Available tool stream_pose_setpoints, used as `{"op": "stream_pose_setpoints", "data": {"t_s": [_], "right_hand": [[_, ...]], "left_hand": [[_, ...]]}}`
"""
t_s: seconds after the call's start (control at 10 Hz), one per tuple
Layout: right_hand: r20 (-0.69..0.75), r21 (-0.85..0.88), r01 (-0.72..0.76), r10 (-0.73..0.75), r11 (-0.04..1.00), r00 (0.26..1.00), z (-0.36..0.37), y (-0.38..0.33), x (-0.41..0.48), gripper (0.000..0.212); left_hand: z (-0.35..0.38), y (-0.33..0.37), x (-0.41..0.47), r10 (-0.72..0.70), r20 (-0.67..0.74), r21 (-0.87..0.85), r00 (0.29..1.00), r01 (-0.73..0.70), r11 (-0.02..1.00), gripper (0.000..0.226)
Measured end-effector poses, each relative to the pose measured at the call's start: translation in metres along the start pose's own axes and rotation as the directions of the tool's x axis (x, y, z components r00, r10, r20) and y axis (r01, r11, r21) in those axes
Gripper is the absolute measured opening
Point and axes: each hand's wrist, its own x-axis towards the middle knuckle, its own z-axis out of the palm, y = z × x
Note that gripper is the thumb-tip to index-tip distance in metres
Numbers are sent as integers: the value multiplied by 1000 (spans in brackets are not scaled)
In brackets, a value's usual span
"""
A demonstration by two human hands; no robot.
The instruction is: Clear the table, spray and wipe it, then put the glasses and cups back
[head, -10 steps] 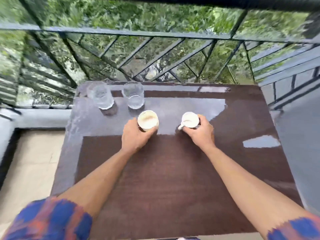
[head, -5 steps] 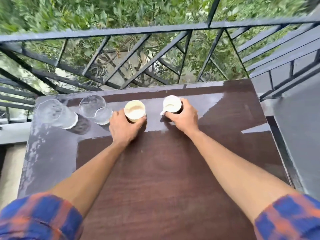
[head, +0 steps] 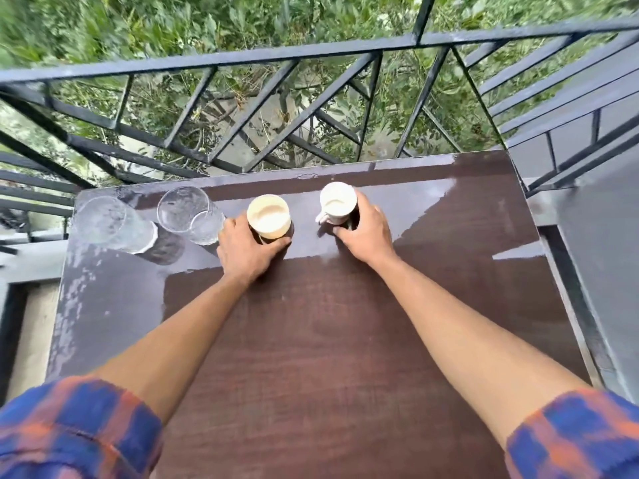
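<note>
Meanwhile the left hand [head: 246, 252] is grasping a cream round cup [head: 269, 216] and the right hand [head: 367, 230] is grasping a white handled cup [head: 337, 203], both standing on the dark brown wooden table [head: 345, 340].

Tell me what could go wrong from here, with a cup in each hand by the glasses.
1. The left hand grips the cream cup right beside the nearer glass; a sideways nudge could knock it over.
2. The table looks wet and glossy under both cups, so they may slide on release.
3. The right hand holds the white cup near the far edge by the railing; pushed further, it could tip off.
</note>
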Motion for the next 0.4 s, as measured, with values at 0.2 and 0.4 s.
{"op": "stream_pose_setpoints", "data": {"t_s": [0.2, 0.4], "right_hand": [[-42, -28, 15, -16, 999, 999, 3, 13, -31, 77], [-86, -227, 49, -70, 973, 994, 17, 30, -87, 43]], "left_hand": [[-2, -26, -22, 55, 60, -68, 997, -50, 996, 86], [-14, -66, -75, 134, 8, 12, 991, -134, 991, 58]]}}
